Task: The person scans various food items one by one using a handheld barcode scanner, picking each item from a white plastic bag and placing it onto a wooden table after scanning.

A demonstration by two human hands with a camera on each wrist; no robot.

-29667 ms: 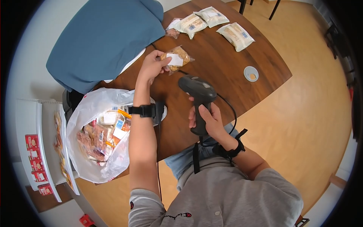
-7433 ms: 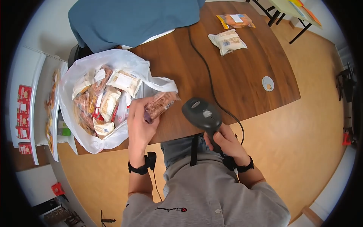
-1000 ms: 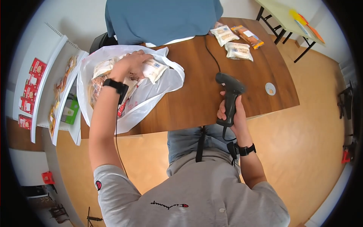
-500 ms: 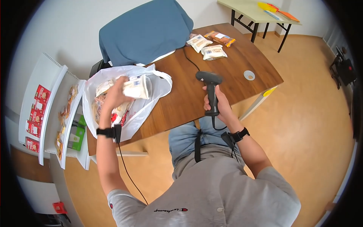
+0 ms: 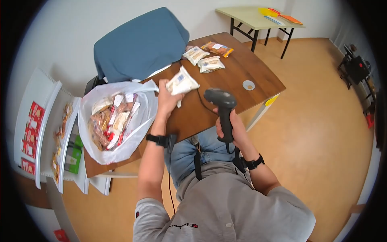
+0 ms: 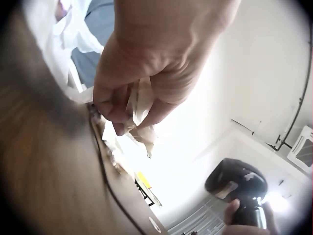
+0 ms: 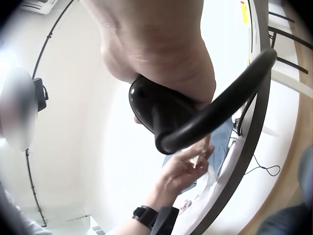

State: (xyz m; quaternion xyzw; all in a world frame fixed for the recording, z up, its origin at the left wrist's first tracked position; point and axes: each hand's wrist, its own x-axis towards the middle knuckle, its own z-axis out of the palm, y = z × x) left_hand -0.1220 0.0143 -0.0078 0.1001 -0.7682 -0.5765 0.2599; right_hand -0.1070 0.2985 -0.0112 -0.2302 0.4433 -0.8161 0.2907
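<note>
My left hand (image 5: pixel 165 101) grips a white plastic packet of food (image 5: pixel 182 82) by its near edge, held up over the table. In the left wrist view, thumb and fingers pinch the packet (image 6: pixel 142 100). My right hand (image 5: pixel 237 131) is wrapped round the grip of a black handheld barcode scanner (image 5: pixel 221 98), whose head points left toward the packet. In the right wrist view the handle's end (image 7: pixel 166 107) and its thick cable (image 7: pixel 230 100) show. Left of my left hand, a white plastic bag (image 5: pixel 147 109) stands open, filled with several packaged foods (image 5: pixel 115 121).
On the wooden table (image 5: pixel 258 66), two white packets (image 5: pixel 211 64) lie beside an orange-edged packet (image 5: pixel 217 49). A round white sticker (image 5: pixel 248 85) is near the right edge. A blue cloth (image 5: pixel 139 46) covers something behind the bag. Shelves (image 5: pixel 56 133) stand left; another table (image 5: pixel 258 18) stands behind.
My left hand has lifted the white packet out of the bag and carried it right, near the scanner. The right hand keeps its hold on the scanner. The head view has shifted.
</note>
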